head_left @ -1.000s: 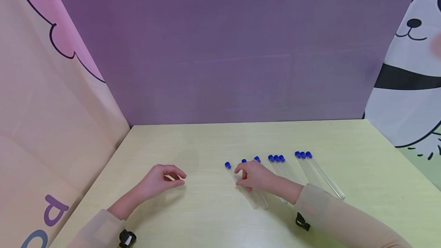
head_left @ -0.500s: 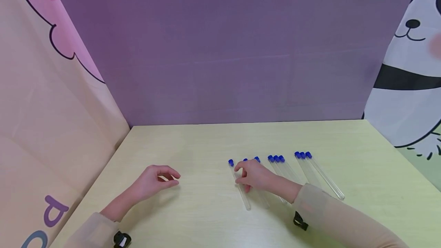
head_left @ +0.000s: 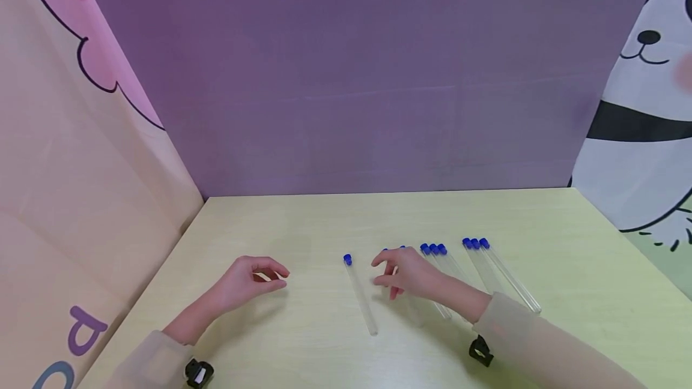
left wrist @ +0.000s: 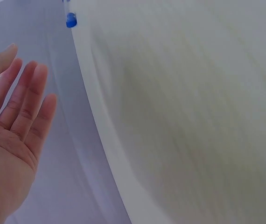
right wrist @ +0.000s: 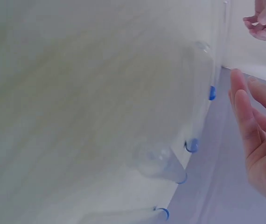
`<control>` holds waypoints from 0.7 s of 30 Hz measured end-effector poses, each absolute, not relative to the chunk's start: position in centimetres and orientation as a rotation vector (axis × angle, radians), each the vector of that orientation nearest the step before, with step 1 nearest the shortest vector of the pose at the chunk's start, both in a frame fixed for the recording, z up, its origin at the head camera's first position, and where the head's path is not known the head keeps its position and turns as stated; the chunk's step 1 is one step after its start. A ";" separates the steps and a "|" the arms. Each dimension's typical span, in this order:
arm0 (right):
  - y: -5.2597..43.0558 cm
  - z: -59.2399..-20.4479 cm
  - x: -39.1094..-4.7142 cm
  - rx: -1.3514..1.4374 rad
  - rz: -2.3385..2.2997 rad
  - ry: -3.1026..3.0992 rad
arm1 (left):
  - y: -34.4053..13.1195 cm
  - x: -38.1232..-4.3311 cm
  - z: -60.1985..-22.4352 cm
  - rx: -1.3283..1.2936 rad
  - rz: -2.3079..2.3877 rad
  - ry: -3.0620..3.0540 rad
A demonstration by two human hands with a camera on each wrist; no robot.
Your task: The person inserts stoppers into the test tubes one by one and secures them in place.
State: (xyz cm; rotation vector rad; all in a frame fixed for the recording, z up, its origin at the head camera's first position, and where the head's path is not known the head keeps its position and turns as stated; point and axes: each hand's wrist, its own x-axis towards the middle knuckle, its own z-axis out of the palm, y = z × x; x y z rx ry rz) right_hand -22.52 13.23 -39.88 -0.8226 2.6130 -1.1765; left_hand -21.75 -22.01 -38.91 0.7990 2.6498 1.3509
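A clear test tube with a blue cap lies apart from the others on the table. My right hand hovers just to its right, fingers loosely bent, nothing between thumb and fingertips. Beneath that hand two more capped tubes are mostly hidden, with their blue caps peeking out behind it. To the left, over bare tabletop, my left hand is held with relaxed fingers and a gap to the thumb. In the left wrist view its palm shows nothing held; one blue cap appears beyond.
Right of my right hand lies a group of three tubes, partly behind the forearm. Farther right is another group of three tubes. The pale wooden table ends at a purple backdrop; printed cloths hang on both sides.
The leftmost test tube has shifted left, out from beside my right hand, after swinging straighter. My right hand has drawn slightly right, off it. The left hand has barely moved.
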 end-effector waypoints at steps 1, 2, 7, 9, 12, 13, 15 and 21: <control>13.4 -39.7 -22.4 -0.819 -1.186 2.611 | -21.9 -21.8 -38.9 0.798 1.353 2.646; 13.5 -39.6 -22.2 -0.818 -1.197 2.610 | -21.7 -21.8 -38.9 0.801 1.351 2.647; 14.5 -38.9 -21.6 -0.751 -1.211 2.618 | -20.9 -21.9 -38.7 0.832 1.349 2.640; 15.1 -38.6 -21.4 -0.734 -1.219 2.626 | -20.6 -21.9 -38.6 0.845 1.349 2.638; 16.0 -38.1 -21.0 -0.732 -1.247 2.629 | -20.1 -21.9 -38.4 0.863 1.350 2.635; 16.3 -38.0 -21.0 -0.734 -1.256 2.631 | -19.9 -21.9 -38.4 0.866 1.352 2.632; 16.9 -37.8 -20.8 -0.741 -1.273 2.634 | -19.6 -21.8 -38.2 0.871 1.358 2.626; 18.5 -37.3 -20.3 -0.724 -1.306 2.656 | -18.4 -21.7 -37.5 0.899 1.392 2.596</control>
